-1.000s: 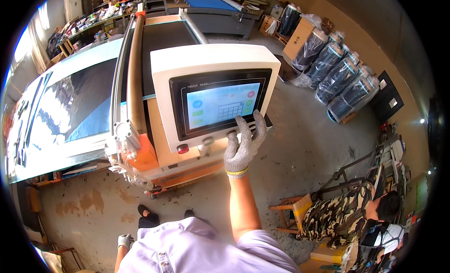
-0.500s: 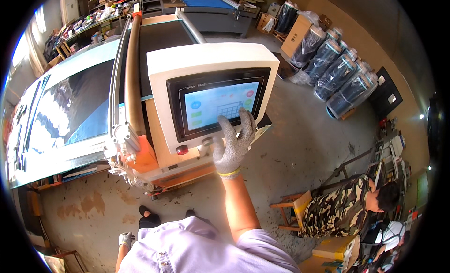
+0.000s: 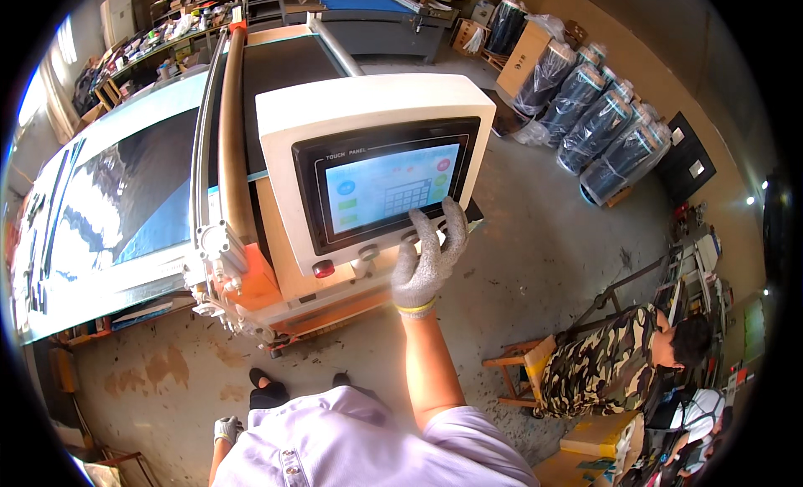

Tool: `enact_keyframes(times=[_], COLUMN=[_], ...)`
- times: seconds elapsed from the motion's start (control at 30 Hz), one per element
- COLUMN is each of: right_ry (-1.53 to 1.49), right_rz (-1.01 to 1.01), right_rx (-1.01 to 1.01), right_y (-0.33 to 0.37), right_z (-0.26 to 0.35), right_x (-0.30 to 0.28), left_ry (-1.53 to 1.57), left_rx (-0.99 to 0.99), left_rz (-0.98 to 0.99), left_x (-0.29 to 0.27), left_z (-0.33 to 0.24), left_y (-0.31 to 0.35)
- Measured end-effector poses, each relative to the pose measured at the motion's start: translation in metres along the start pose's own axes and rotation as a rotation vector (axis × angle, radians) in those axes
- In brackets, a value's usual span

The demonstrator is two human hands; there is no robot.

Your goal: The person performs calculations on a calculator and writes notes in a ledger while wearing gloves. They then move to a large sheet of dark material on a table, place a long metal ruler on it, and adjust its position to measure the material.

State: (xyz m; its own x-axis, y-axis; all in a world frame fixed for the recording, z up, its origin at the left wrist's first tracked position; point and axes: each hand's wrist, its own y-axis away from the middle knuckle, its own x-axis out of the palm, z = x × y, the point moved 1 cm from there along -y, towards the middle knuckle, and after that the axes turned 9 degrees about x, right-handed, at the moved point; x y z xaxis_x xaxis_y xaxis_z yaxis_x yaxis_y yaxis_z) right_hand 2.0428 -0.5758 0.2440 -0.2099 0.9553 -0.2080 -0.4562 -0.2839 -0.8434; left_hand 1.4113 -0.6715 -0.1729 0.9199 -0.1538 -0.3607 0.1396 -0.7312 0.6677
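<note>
Lilac cloth fills six o'clock, the person's shirt [image 3: 351,441], and down at seven hangs the left hand [image 3: 226,428] in a grey glove, fingers loosely curled; whether it has hold of anything, I cannot tell! Into the middle now: the right hand [image 3: 428,264], gloved too, yellow band at the wrist, is raised with fingers spread and half bent, nothing in its grasp. Its fingertips are right at the lower edge of the screen [image 3: 376,173], though contact is impossible to call from here. That screen, glowing pale blue inside a black frame, sits just above centre, toward twelve, in a white box [image 3: 368,98] with a red button [image 3: 324,269] at the box's own seven o'clock. Past it, at ten, a long metal roller [image 3: 235,135] stretches away; at nine a shiny dark sheet [image 3: 155,156] lies flat. Over at four, someone in a camouflage top [image 3: 598,361]! Plastic-wrapped rolls [image 3: 598,123] crowd two o'clock, and far off at twelve, a blue-topped table [image 3: 364,2].
</note>
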Motion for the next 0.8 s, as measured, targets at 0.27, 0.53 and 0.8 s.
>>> enact_keyframes(times=[0.27, 0.53, 0.8], right_ry=[0.089, 0.080, 0.138], right_rz=[0.025, 0.025, 0.011], right_rx=[0.050, -0.010, -0.079], right_y=[-0.003, 0.000, 0.003], right_z=[-0.003, -0.002, 0.010], right_x=[-0.003, -0.005, -0.005], left_ry=[-0.030, 0.027, -0.051], left_rx=[0.001, -0.029, 0.010], left_rz=[0.004, -0.001, -0.006], left_x=[0.002, 0.001, 0.005], left_z=[-0.010, -0.009, -0.050], left_y=[0.004, 0.002, 0.023])
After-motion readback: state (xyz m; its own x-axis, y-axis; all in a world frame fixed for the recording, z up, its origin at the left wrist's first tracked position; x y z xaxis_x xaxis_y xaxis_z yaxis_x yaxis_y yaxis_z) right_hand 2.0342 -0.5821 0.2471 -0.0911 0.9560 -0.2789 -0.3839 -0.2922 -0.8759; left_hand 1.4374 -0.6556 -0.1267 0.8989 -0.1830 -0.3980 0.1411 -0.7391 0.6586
